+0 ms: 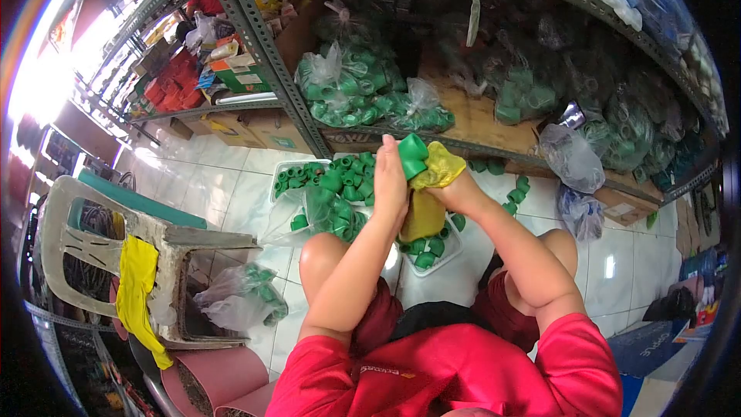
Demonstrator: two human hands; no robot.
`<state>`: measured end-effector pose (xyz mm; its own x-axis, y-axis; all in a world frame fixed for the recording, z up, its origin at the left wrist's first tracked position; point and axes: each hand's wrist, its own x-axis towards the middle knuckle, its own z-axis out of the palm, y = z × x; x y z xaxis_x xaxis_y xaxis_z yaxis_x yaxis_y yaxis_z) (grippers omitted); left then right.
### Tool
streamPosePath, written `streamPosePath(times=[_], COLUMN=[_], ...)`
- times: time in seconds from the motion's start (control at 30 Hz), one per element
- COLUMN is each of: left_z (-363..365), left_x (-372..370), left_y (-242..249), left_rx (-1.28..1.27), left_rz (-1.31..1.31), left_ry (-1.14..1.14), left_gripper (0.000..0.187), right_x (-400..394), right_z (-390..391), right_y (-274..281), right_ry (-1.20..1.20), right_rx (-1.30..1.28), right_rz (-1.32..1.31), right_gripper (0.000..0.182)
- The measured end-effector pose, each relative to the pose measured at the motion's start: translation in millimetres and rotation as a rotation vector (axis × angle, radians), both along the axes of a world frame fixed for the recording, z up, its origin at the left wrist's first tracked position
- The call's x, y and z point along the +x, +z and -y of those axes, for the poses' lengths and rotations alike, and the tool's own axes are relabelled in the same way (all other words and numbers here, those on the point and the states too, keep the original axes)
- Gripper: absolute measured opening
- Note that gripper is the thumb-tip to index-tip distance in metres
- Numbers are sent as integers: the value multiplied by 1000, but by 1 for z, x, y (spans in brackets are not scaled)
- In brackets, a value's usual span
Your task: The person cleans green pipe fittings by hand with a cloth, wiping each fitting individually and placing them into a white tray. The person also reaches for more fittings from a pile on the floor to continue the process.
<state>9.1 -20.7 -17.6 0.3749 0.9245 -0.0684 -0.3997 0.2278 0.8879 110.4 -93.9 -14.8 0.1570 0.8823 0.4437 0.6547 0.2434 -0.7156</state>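
Observation:
My left hand is closed around a green plastic pipe fitting, which is held up before my knees. A yellow cloth is bunched in my right hand and pressed against the fitting's right side. More yellow cloth hangs below my hands. Under them, a white tray on the floor holds several green fittings. Just beyond my left forearm, green fittings fill another white tray, and a clear plastic bag lies against its front.
A worn plastic chair stands at left with a yellow cloth draped over it. Beside it is a bag of green fittings. Ahead, a metal shelf carries bagged fittings. Loose fittings lie on the tiled floor.

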Motion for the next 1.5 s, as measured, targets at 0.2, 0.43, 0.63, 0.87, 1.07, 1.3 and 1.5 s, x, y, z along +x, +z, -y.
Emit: streamPosePath(times=[0.2,0.43,0.63,0.87,1.07,1.3,1.5], left_z=[-21,-8,4,11,-4,-13,-12], left_x=[-20,-14,-15,-22,-13,-18,-12], left_y=[26,19,21,34,19,8,16], left_rx=[-246,147,584,1026,184,-299,51], left_rz=[28,-471,-777,-690,-167,19,173], left_ry=[-255,-280,-205,-11,-182,-461,-398], left_gripper=[57,51,45,26,41,38,45], right_x=[35,30,26,9,10,-11,-1], right_z=[7,6,9,7,1,14,-6], right_y=[27,23,9,14,3,18,-21], right_ry=[40,-90,6,186,-146,-140,-91], right_rx=[-143,129,-268,-403,-210,101,-212], right_rz=[-351,179,195,-800,29,121,-354], right_gripper=[26,38,23,23,28,28,24])
